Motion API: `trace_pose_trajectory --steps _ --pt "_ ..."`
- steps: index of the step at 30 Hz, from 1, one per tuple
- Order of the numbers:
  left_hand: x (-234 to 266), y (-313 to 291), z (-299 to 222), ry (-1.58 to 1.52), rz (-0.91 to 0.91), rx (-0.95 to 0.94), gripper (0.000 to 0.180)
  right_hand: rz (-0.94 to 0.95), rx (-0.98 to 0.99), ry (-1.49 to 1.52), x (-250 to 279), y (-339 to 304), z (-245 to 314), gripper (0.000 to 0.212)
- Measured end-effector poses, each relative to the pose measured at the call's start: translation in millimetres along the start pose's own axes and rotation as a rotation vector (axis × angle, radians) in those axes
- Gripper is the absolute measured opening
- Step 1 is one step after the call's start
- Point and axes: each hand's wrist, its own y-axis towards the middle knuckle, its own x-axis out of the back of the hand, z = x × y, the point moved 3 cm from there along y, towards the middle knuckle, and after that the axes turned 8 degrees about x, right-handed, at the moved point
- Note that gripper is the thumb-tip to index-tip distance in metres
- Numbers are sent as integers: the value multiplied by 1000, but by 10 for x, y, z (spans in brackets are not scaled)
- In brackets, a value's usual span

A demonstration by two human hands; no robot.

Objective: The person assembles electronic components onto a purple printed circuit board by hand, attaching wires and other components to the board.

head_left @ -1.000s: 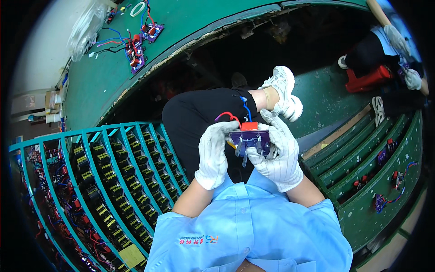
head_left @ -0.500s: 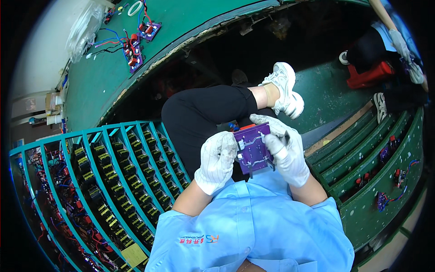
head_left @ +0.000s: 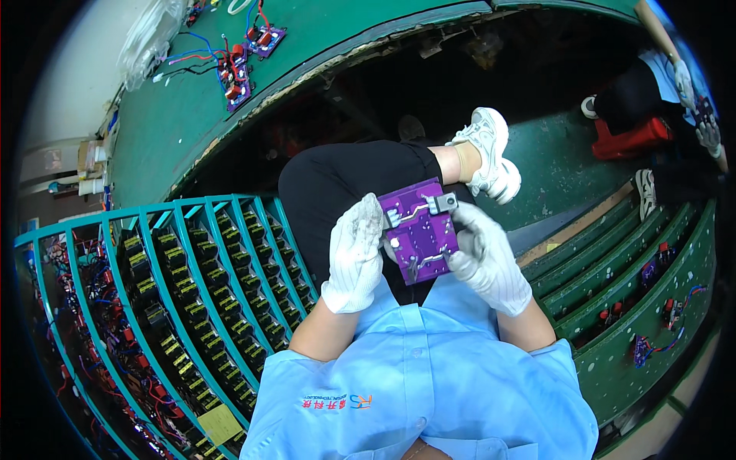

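Observation:
A purple circuit board [head_left: 418, 239] is held up over my lap, its face with pale solder tracks turned toward me. A small grey metal bracket [head_left: 442, 203] with a round hole sits at its upper right corner. My left hand [head_left: 357, 244], in a white glove, is closed on the board's left edge. Gloved in white too, my right hand [head_left: 488, 257] grips the right edge, with its fingertips near the lower right corner. The parts on the board's far side are hidden.
At left stands a teal rack [head_left: 176, 222] with rows of black-and-yellow parts and wired boards. A green slotted rack [head_left: 613, 322] at right holds several boards. Wired purple boards [head_left: 234, 80] lie on the green table [head_left: 322, 46]. A co-worker's gloved hands [head_left: 685, 84] work at far right.
The board has tilted and risen slightly, showing more of its face. The metal bracket now shows at its upper right corner. My right fingers have moved off the board's top edge.

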Motion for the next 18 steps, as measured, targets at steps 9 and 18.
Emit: trace_pose_trajectory --steps 9,18 --pt "-235 -101 -714 -343 278 70 75 -117 -14 92 -34 31 74 56" --pt "-318 -107 -861 -722 310 11 87 -49 166 28 -115 34 34 71"
